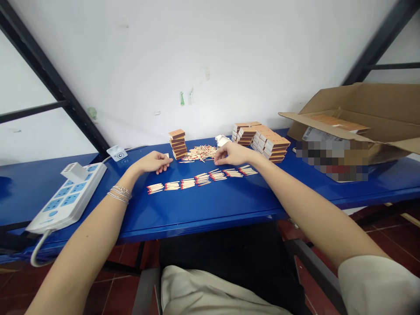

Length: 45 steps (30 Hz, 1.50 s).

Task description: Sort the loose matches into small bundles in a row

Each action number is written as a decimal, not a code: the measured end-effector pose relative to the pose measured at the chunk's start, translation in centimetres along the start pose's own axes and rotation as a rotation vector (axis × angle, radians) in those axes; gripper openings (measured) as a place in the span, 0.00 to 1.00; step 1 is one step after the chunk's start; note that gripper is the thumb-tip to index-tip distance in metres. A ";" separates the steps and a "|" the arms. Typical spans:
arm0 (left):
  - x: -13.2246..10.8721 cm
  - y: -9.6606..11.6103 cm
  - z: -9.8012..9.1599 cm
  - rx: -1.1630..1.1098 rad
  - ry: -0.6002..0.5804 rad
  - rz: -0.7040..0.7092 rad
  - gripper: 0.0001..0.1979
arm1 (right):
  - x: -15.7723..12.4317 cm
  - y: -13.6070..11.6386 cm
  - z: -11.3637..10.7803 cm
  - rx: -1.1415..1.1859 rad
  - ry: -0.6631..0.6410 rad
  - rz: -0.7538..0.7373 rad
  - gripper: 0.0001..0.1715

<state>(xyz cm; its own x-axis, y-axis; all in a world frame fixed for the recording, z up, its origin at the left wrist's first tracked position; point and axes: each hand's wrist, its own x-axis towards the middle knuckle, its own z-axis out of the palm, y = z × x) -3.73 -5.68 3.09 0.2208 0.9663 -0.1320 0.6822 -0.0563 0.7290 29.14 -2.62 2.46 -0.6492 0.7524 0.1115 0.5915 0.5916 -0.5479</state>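
A loose heap of red-tipped matchsticks (201, 152) lies near the wall on the blue table. My right hand (233, 154) is at the heap's right edge, fingers bent and tips close together; what they pinch, if anything, is too small to tell. My left hand (154, 162) rests left of a stack of matchboxes (177, 143), its fingers curled in and thumb and forefinger together. A small white bit (167, 155) shows behind its fingertips. In front of both hands runs a row of several small matchstick bundles (188, 183), laid side by side with red heads to the left.
Many more matchboxes (271, 142) are stacked at the right, beside crumpled white paper (222, 140). An open cardboard box (377, 105) stands further right. At the left lie a power strip (74, 192) with a plug in it and a small white device (117, 153).
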 end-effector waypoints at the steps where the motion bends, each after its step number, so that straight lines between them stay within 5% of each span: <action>1: 0.0 0.0 0.0 0.002 -0.001 0.002 0.18 | -0.2 -0.1 -0.2 0.003 -0.022 -0.016 0.11; 11: 0.0 -0.1 0.0 -0.004 -0.004 0.015 0.18 | -0.6 -1.9 0.7 -0.034 -0.144 -0.052 0.09; 18: -0.1 0.0 0.0 0.015 -0.006 0.027 0.18 | -0.1 -1.0 0.4 -0.124 0.182 0.011 0.10; 24: -0.2 0.1 0.0 0.003 0.000 0.007 0.18 | 1.5 0.5 2.1 -0.219 0.129 0.062 0.09; 29: 0.1 -0.2 -0.1 0.012 -0.009 0.019 0.18 | 2.0 0.3 2.9 -0.318 0.217 0.020 0.09; 45: -0.1 0.1 0.1 0.025 0.002 -0.005 0.17 | 1.9 -0.3 2.6 -0.489 0.162 0.048 0.10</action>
<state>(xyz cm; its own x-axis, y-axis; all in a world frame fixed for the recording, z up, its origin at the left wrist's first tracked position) -3.63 -5.83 3.15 0.2159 0.9672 -0.1339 0.7003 -0.0579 0.7115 26.49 -2.09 0.66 -0.5561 0.7946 0.2438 0.7985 0.5921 -0.1086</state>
